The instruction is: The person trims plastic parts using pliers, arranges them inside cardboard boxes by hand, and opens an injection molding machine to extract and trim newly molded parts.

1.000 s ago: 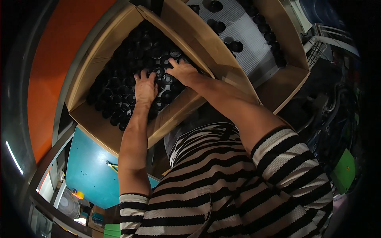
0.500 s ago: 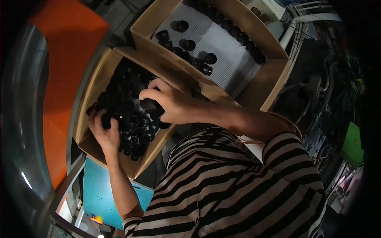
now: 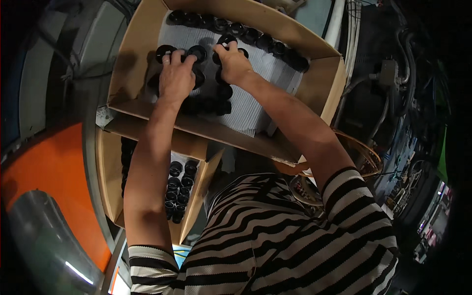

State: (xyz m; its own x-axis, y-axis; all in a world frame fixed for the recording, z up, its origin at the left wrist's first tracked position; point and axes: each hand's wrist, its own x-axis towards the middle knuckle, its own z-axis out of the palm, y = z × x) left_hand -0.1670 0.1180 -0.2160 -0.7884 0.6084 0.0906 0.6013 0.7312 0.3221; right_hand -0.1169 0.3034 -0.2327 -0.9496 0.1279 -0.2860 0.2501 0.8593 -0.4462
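Observation:
Both my hands are inside the larger cardboard box (image 3: 327,88). My left hand (image 3: 177,78) is bent down over its left part, fingers curled round short black cylindrical parts; one black part (image 3: 198,53) shows at the fingertips. A little to the right, my right hand (image 3: 235,63) is closed on black parts of the same kind, one black part (image 3: 227,39) showing just beyond its fingers. How many each hand holds is hidden. More black parts (image 3: 223,92) stand around the hands on a white ribbed liner (image 3: 246,118).
A row of black parts (image 3: 250,35) lines the far wall. The smaller cardboard box (image 3: 110,182), nearer me under my left forearm, holds several more black parts (image 3: 175,168). An orange panel (image 3: 54,187) stands at left, and cables and pipes (image 3: 351,54) run at right.
Both hands have moved from the smaller box up into the larger one, with black parts in their grip. The smaller box holds fewer parts, and its white liner shows. The view has shifted.

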